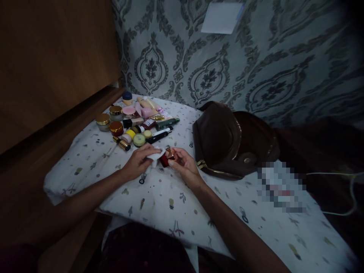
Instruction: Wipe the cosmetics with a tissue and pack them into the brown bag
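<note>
Left grip (137, 161) pinches white cloth (156, 156), right grip (185, 166) pinches red bottle (164, 160); best hold it still and rub softly.

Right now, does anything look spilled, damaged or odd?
I see no spill or damage, though dim light hides fine detail on the red bottle in the right hand. Odd is the pixelated patch at the lower right of the brown bag: it masks whatever lies there.

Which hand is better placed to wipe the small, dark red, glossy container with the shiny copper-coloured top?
Probably the left hand: it holds a crumpled white cloth-like wipe close beside the container, while the right hand is occupied holding that container.
</note>
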`<act>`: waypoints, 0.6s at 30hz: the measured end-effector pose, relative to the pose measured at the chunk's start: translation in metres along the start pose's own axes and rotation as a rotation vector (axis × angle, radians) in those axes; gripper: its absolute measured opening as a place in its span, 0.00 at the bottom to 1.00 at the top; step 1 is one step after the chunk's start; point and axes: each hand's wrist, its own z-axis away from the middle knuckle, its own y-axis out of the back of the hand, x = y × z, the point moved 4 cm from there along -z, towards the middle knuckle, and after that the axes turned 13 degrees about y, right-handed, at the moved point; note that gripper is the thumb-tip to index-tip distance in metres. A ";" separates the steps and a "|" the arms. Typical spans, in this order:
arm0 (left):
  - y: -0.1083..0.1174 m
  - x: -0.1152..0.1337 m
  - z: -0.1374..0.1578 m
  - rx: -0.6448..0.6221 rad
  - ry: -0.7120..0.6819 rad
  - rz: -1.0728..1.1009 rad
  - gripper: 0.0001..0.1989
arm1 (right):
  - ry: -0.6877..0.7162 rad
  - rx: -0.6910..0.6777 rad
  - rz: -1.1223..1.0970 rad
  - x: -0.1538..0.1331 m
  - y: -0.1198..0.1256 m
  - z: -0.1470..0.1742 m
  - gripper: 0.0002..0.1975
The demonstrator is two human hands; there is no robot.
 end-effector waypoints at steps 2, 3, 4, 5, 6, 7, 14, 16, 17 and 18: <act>0.000 0.004 0.001 -0.017 -0.034 0.015 0.21 | 0.004 0.011 -0.011 0.002 0.001 0.000 0.26; 0.000 0.005 0.002 -0.026 -0.040 0.021 0.21 | 0.003 0.011 -0.022 0.003 0.001 0.000 0.26; 0.000 0.006 0.002 -0.032 -0.043 0.024 0.21 | -0.001 0.009 -0.035 0.004 0.001 -0.001 0.26; 0.000 0.006 0.002 -0.034 -0.045 0.026 0.20 | -0.005 0.005 -0.045 0.004 0.001 -0.001 0.26; -0.001 0.006 0.002 -0.032 -0.045 0.025 0.20 | -0.009 -0.002 -0.049 0.004 0.001 -0.001 0.26; -0.001 0.006 0.002 -0.026 -0.042 0.021 0.21 | -0.010 -0.012 -0.045 0.003 0.000 -0.001 0.26; -0.001 -0.006 -0.002 0.011 0.086 -0.046 0.18 | 0.013 -0.076 0.012 -0.005 -0.004 0.000 0.22; -0.001 -0.006 -0.002 0.006 0.093 -0.040 0.17 | -0.006 -0.079 0.015 -0.004 -0.002 0.000 0.27; -0.001 -0.005 -0.002 0.004 0.090 -0.035 0.17 | -0.020 -0.084 0.017 -0.003 -0.002 0.000 0.30; -0.001 -0.005 -0.002 0.003 0.087 -0.030 0.17 | -0.033 -0.094 0.021 -0.002 -0.001 0.000 0.33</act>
